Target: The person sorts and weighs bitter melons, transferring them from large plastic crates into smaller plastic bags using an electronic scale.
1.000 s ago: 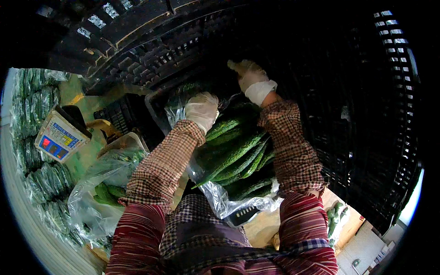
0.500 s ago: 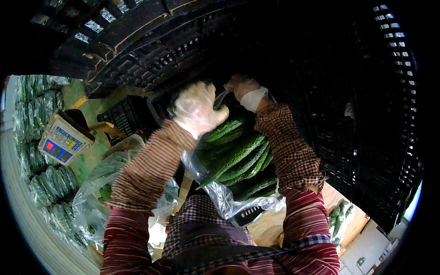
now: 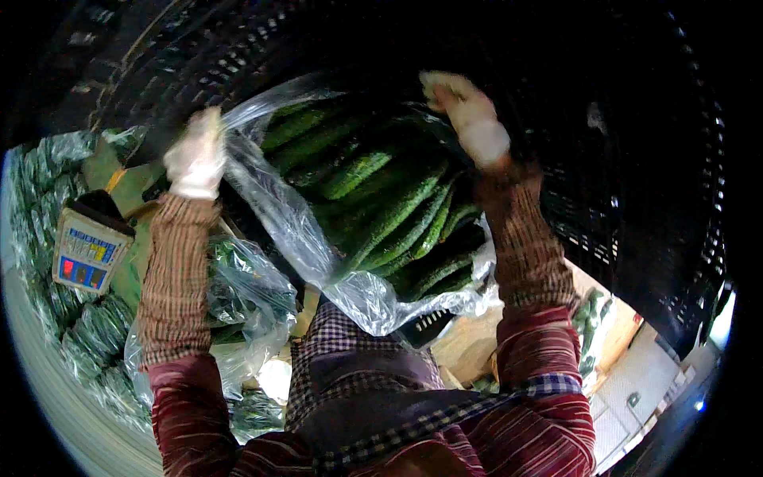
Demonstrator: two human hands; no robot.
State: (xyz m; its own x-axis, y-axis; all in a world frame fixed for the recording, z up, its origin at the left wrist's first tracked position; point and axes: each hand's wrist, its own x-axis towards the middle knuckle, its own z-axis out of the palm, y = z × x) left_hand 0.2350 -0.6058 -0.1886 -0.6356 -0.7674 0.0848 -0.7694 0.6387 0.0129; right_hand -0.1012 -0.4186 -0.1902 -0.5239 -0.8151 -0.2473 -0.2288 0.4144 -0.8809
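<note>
Long, bumpy green cucumbers (image 3: 405, 230) lie in a black crate lined with a clear plastic liner (image 3: 274, 211) in front of me. My left hand (image 3: 197, 155), in a thin clear glove, is closed on the liner's edge at the crate's far left, and the plastic stretches taut toward it. My right hand (image 3: 467, 115), gloved too, is raised by the far right edge of the liner. Its fingers are smeared by motion, and whether they hold the plastic cannot be made out. The cucumbers lie uncovered between my hands.
Dark stacked crates (image 3: 620, 159) rise ahead and to the right. On the left stands a scale (image 3: 91, 246) with a blue keypad, beside rows of bagged green produce (image 3: 95, 342). A clear bag (image 3: 250, 278) lies by my left forearm. More bagged cucumbers (image 3: 590, 322) sit at the right.
My hands have moved apart, the left one outward to the left, the right one up and rightward. The liner has spread wider, and more cucumbers show.
</note>
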